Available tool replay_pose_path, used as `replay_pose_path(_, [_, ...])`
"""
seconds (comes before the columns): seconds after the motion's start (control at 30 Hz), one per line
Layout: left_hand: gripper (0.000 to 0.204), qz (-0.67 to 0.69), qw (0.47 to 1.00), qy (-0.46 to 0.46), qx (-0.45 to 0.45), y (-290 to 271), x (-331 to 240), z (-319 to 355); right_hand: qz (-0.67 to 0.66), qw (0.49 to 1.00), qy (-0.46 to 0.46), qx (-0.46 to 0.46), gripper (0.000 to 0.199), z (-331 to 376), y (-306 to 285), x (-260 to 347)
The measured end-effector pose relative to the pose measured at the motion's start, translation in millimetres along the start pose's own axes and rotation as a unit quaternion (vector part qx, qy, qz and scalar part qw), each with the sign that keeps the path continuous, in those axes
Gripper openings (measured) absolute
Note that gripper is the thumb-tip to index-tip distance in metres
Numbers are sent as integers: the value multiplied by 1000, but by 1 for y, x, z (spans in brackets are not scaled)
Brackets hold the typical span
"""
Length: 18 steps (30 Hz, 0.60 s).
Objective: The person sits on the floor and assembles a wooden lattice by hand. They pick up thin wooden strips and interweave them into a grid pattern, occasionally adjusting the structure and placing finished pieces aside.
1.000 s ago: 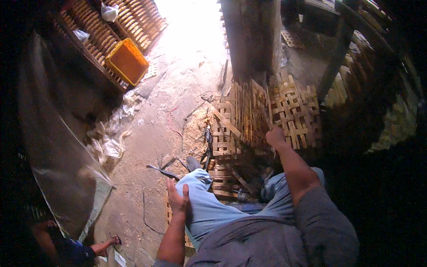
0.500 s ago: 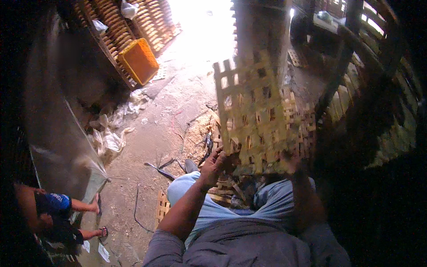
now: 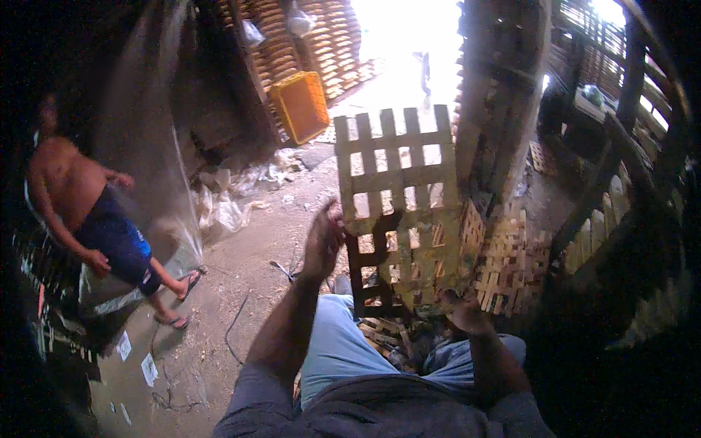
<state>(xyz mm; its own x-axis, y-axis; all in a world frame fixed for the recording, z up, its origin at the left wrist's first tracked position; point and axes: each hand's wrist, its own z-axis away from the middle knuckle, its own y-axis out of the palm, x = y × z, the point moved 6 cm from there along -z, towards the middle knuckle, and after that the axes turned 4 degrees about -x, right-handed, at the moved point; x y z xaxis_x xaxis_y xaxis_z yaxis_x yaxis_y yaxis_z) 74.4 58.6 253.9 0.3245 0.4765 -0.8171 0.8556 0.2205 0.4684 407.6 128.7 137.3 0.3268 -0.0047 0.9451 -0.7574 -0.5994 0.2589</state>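
Observation:
A flat lattice panel of woven bamboo strips [image 3: 401,179] is held upright in front of me above my knees. My left hand [image 3: 323,237] grips its left edge about midway up, with the fingertips partly behind the edge. At the lower right corner, my right hand [image 3: 461,312] is closed on the bottom edge. Daylight shows through the square gaps, and a dark shadow falls across the panel's lower left. More woven bamboo panels [image 3: 511,266] stand just to the right of it. Beneath it, between my legs, lie broken bamboo pieces [image 3: 391,337].
A person in dark shorts [image 3: 109,219] stands at the left beside a translucent plastic sheet [image 3: 157,131]. An orange crate [image 3: 301,108] leans against slatted woodwork, with crumpled plastic [image 3: 226,201] nearby. A thick post [image 3: 500,102] rises at the back; slatted fencing [image 3: 595,219] borders the right.
The panel now stands straighter, and my left hand is higher along its edge. My view has turned left, bringing more of the other person into sight.

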Motion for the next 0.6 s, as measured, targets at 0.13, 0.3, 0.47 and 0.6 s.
replay_pose_path(0.13, [22, -96, 987, 59, -113, 3, -103, -50, 86, 993, 31, 77, 21, -27, 44, -23])
replay_pose_path(0.3, [19, -253, 956, 119, -89, -4, -156, -32, 79, 992, 29, -96, 32, -72, 44, 23])
replay_pose_path(0.47, [18, -310, 940, 105, -100, -2, -161, 3, 5, 998, -42, -56, 40, -121, 78, 169])
replay_pose_path(0.6, [15, -278, 955, 78, -62, -3, -150, 8, 42, 983, -176, -6, 34, -146, 115, 252])
